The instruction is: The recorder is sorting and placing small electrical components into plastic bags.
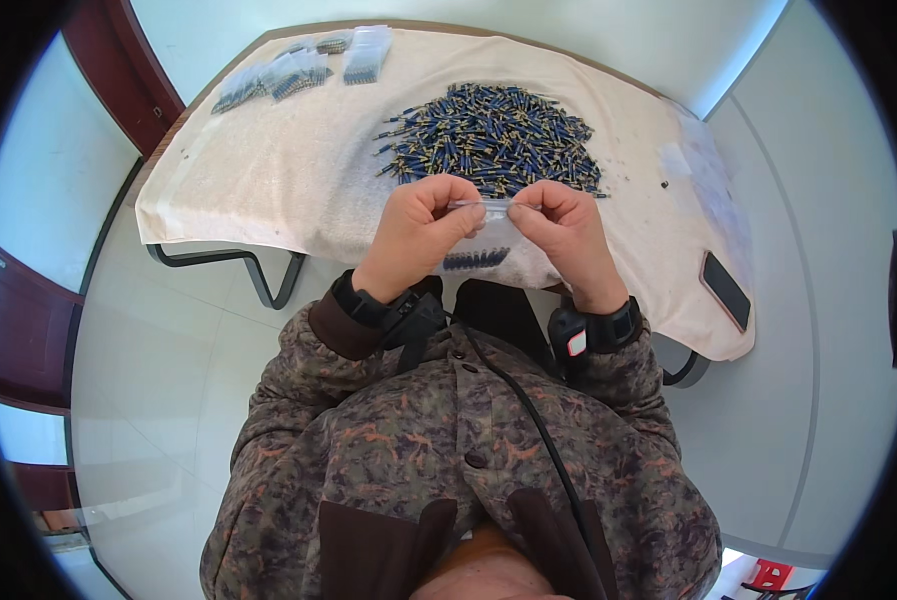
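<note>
Between my two hands hangs a small clear zip-lock bag [493, 229], held by its top edge. A row of dark blue cylindrical pieces [477, 259] lies along the bag's bottom. My left hand [435, 225] pinches the top edge with thumb and forefinger on the left side. On the right side, my right hand [565, 232] pinches the same edge. Just beyond the hands a large heap of small blue pieces with brass-coloured ends [497, 139] is spread on the cloth.
A cream cloth [283, 165] covers the table. At its far left lie several filled clear bags [295, 73], and one more filled bag [367, 54] beside them. Flat clear bags [700, 169] lie at the right, with a smartphone [724, 291] nearer me. A black cable [527, 397] runs down my jacket.
</note>
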The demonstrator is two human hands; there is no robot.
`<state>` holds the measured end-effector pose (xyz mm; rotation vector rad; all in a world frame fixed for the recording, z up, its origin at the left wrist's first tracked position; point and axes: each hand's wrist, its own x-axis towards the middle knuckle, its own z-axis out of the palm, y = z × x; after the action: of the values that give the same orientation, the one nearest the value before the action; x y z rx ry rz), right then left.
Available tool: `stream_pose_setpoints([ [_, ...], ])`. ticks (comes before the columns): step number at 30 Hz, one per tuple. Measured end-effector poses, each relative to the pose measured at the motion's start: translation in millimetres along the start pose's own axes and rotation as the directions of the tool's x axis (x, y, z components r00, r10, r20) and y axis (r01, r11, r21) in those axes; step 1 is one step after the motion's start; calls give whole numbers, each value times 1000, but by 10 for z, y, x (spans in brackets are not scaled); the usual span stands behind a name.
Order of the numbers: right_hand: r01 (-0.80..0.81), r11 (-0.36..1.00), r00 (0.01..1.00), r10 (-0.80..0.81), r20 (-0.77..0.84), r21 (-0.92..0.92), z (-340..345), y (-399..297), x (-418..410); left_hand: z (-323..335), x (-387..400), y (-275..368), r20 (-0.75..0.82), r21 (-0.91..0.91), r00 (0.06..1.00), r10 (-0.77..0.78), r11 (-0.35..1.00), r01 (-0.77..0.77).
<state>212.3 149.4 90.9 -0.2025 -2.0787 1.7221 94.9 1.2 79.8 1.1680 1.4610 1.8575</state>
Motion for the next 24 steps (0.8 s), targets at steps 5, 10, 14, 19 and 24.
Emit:
stream_pose_setpoints([
  [5, -35, 975, 998, 45, -37, 220, -62, 5, 14, 6, 14, 17, 61, -237, 992, -111, 964, 122],
  [10, -6, 920, 996, 40, -78, 393, -129, 95, 60, -25, 21, -171, 250, -174, 933, -258, 936, 306],
  [14, 32, 903, 992, 24, -125, 428, -178, 154, 78, -71, 22, -286, 264, -157, 910, -320, 917, 368],
  [19, -72, 972, 996, 81, -31, 225, -184, 201, 60, -78, 42, -282, 162, -327, 935, -315, 877, 352],
  [24, -99, 988, 995, 96, 29, 115, -180, 286, 69, -109, 73, -314, 159, -358, 951, -267, 882, 307],
])
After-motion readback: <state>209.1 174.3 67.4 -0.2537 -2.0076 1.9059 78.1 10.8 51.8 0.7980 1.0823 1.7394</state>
